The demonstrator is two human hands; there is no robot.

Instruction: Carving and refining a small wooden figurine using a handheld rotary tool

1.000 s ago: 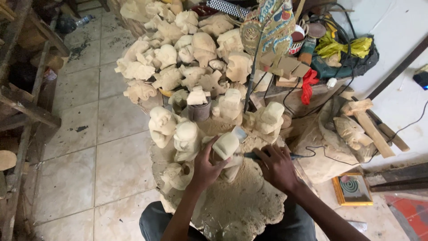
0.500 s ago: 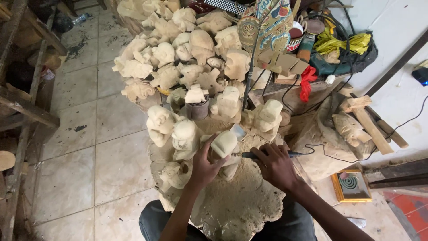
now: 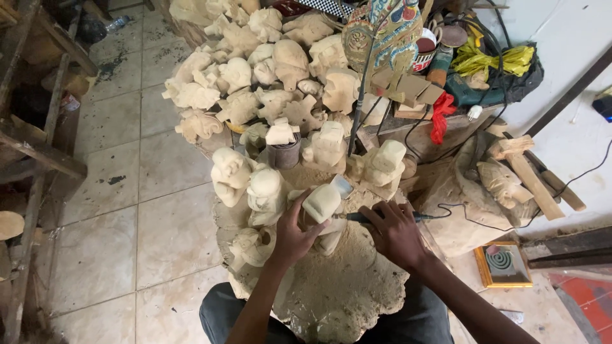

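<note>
My left hand [image 3: 294, 234] grips a pale, unpainted wooden carving [image 3: 322, 204] and holds it upright over a sawdust-covered stump [image 3: 344, 293]. My right hand [image 3: 394, 233] is closed around a thin dark rotary tool [image 3: 357, 218] whose tip touches the lower side of the carving. A black cord [image 3: 472, 220] runs from the tool to the right. Two similar pale figures [image 3: 245, 185] stand just left of my left hand.
A large heap of unpainted wooden carvings [image 3: 268, 76] fills the area ahead. A painted mask [image 3: 382, 28], red cloth [image 3: 441, 118], wooden mallets [image 3: 532, 175] and a framed coil [image 3: 502, 264] lie to the right. Tiled floor [image 3: 127, 223] and wooden shelving [image 3: 38, 153] are on the left.
Both hands stay on the carving and tool with only slight shifts. The camera view has drifted a little.
</note>
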